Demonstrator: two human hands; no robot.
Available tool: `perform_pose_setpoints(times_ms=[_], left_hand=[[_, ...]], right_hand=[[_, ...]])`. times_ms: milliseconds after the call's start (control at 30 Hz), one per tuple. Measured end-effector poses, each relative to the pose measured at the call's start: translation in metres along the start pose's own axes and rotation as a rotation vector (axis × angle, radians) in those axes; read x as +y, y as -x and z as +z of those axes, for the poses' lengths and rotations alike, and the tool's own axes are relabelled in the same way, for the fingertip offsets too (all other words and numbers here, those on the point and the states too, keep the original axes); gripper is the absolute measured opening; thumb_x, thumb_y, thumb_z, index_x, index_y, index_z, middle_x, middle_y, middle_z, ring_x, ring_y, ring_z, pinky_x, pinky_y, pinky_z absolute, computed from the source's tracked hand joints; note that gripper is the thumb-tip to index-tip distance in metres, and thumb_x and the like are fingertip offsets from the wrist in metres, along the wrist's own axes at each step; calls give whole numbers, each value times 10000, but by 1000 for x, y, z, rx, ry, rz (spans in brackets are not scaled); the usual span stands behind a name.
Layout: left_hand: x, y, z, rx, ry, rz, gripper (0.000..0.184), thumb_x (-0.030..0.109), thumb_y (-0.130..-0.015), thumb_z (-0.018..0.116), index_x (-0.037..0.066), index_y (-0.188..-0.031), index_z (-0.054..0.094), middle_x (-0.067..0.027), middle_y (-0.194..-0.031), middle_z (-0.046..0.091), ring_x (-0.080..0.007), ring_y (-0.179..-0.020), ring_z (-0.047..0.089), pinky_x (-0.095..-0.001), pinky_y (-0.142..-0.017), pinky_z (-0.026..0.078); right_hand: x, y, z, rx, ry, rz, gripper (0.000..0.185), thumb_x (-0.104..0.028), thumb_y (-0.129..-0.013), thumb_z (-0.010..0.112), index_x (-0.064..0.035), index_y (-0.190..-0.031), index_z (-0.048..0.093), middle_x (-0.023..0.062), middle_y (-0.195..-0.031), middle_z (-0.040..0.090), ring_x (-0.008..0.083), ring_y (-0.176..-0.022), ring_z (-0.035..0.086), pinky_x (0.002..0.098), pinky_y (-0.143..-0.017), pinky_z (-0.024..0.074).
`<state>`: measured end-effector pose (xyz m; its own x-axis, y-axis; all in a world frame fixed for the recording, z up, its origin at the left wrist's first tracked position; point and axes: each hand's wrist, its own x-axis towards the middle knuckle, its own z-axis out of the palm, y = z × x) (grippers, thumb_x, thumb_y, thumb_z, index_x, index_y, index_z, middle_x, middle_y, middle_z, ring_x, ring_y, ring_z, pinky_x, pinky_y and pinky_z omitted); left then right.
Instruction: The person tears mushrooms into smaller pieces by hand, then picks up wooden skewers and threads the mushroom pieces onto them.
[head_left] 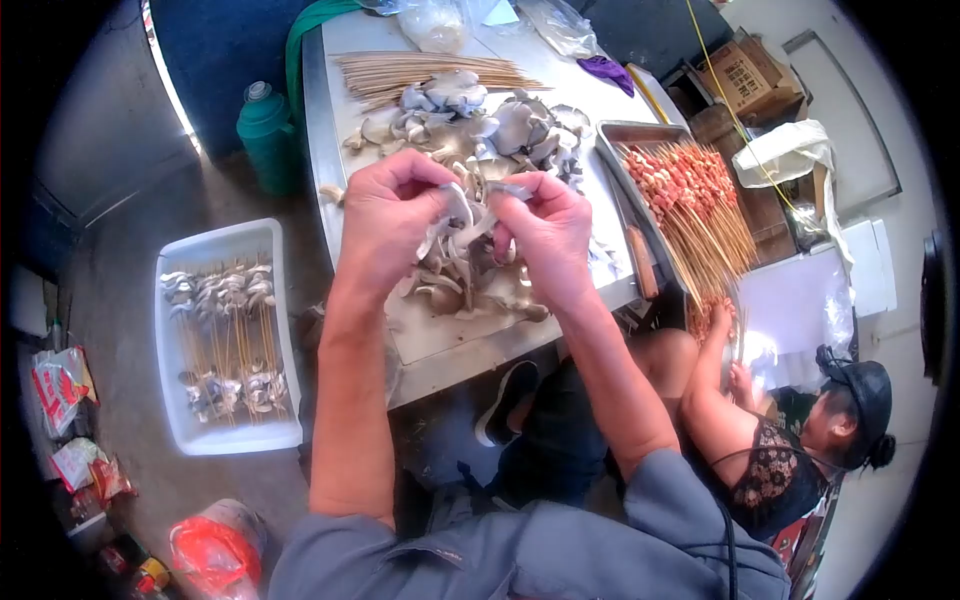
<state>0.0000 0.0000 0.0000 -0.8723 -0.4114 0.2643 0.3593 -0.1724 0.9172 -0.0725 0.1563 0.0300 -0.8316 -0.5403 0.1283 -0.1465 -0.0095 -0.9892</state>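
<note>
Over the near part of the white table [420, 350], my left hand [395, 215] pinches a pale oyster mushroom [458, 208] between thumb and fingers. My right hand [545, 225] is closed on mushroom pieces too, a little to the right of it. Whether both hands grip one mushroom or two separate pieces, I cannot tell. Beneath and beyond them spreads a heap of grey oyster mushrooms [520, 125]. Behind the heap lies a bundle of bamboo skewers [430, 75].
Left on the floor stands a white tub [290, 420] of mushroom skewers [235, 340]. At right, a metal tray [640, 131] holds meat skewers [690, 190], a wooden handle [641, 262] beside it. A co-worker [770, 450] sits lower right. A green thermos [268, 140] stands left of the table.
</note>
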Motion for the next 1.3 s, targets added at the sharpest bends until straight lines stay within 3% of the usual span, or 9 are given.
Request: perform_pose_setpoints(times_ms=[167, 367, 500, 567, 767, 833, 867, 1000, 1300], left_hand=[[-3, -1, -9, 271, -191, 8, 70, -11, -821, 665, 31, -875, 682, -7, -810, 670, -58, -722, 597, -199, -635, 467], [10, 1, -8, 128, -481, 29, 133, 69, -853, 647, -1, -959, 688, -8, -853, 659, -63, -714, 565, -215, -652, 454], [13, -2, -16, 266, -339, -3, 157, 74, -881, 622, 10, -1005, 694, -18, -913, 670, -77, -814, 580, -212, -722, 459], [5, -5, -24, 311, -311, 4, 145, 72, -899, 601, 20, -997, 694, -19, -921, 678, -75, -829, 590, -214, -734, 458], [0, -8, -27, 373, -181, 1, 120, 61, -921, 576, 37, -968, 685, -25, -911, 686, -81, -841, 626, -212, -694, 473], [1, -9, -29, 403, -172, 4, 119, 63, -922, 579, 34, -970, 684, -31, -914, 688, -87, -842, 632, -211, -691, 474], [2, -8, -29, 428, -162, 3, 118, 64, -922, 582, 31, -973, 683, -36, -917, 691, -93, -843, 638, -210, -687, 475], [12, -6, -30, 474, -143, -2, 116, 65, -923, 587, 26, -981, 680, -45, -923, 695, -99, -841, 645, -215, -689, 478], [7, -6, -33, 428, -123, 15, 110, 94, -922, 616, 32, -992, 676, -41, -920, 699, -95, -826, 647, -215, -682, 475]], right_hand=[[3, -1, -15, 145, -110, -16, 100, -5, -850, 655, 24, -943, 638, 26, -690, 619, 74, -550, 573, 209, -490, 462], [4, -3, -40, 152, 81, -45, 269, -79, -865, 660, 50, -1098, 616, 46, -755, 647, 73, -564, 576, 204, -490, 447], [-7, -13, -43, 226, 226, -175, 333, -114, -865, 667, 61, -1141, 603, 80, -899, 665, 67, -647, 604, 199, -522, 482], [-14, -22, -42, 184, 251, -151, 318, -119, -864, 671, 65, -1118, 616, 89, -942, 664, 59, -683, 613, 196, -539, 497], [-11, -77, -20, 57, 479, -137, 225, -171, -853, 661, 22, -963, 691, 88, -792, 689, 96, -667, 633, 254, -549, 492], [-1, -101, -14, -54, 714, -243, 259, -214, -804, 679, -6, -958, 697, 108, -830, 706, 144, -681, 657, 306, -631, 517], [5, -110, -11, -71, 750, -298, 283, -250, -756, 676, -29, -931, 698, 147, -856, 700, 246, -723, 674, 361, -712, 521], [6, -133, -1, -179, 982, -235, 285, -235, -727, 648, -30, -922, 682, 180, -864, 684, 350, -837, 660, 408, -762, 515], [30, -146, -6, -281, 997, -262, 319, -190, -724, 656, -67, -1013, 709, 144, -882, 699, 291, -826, 678, 375, -762, 526]])
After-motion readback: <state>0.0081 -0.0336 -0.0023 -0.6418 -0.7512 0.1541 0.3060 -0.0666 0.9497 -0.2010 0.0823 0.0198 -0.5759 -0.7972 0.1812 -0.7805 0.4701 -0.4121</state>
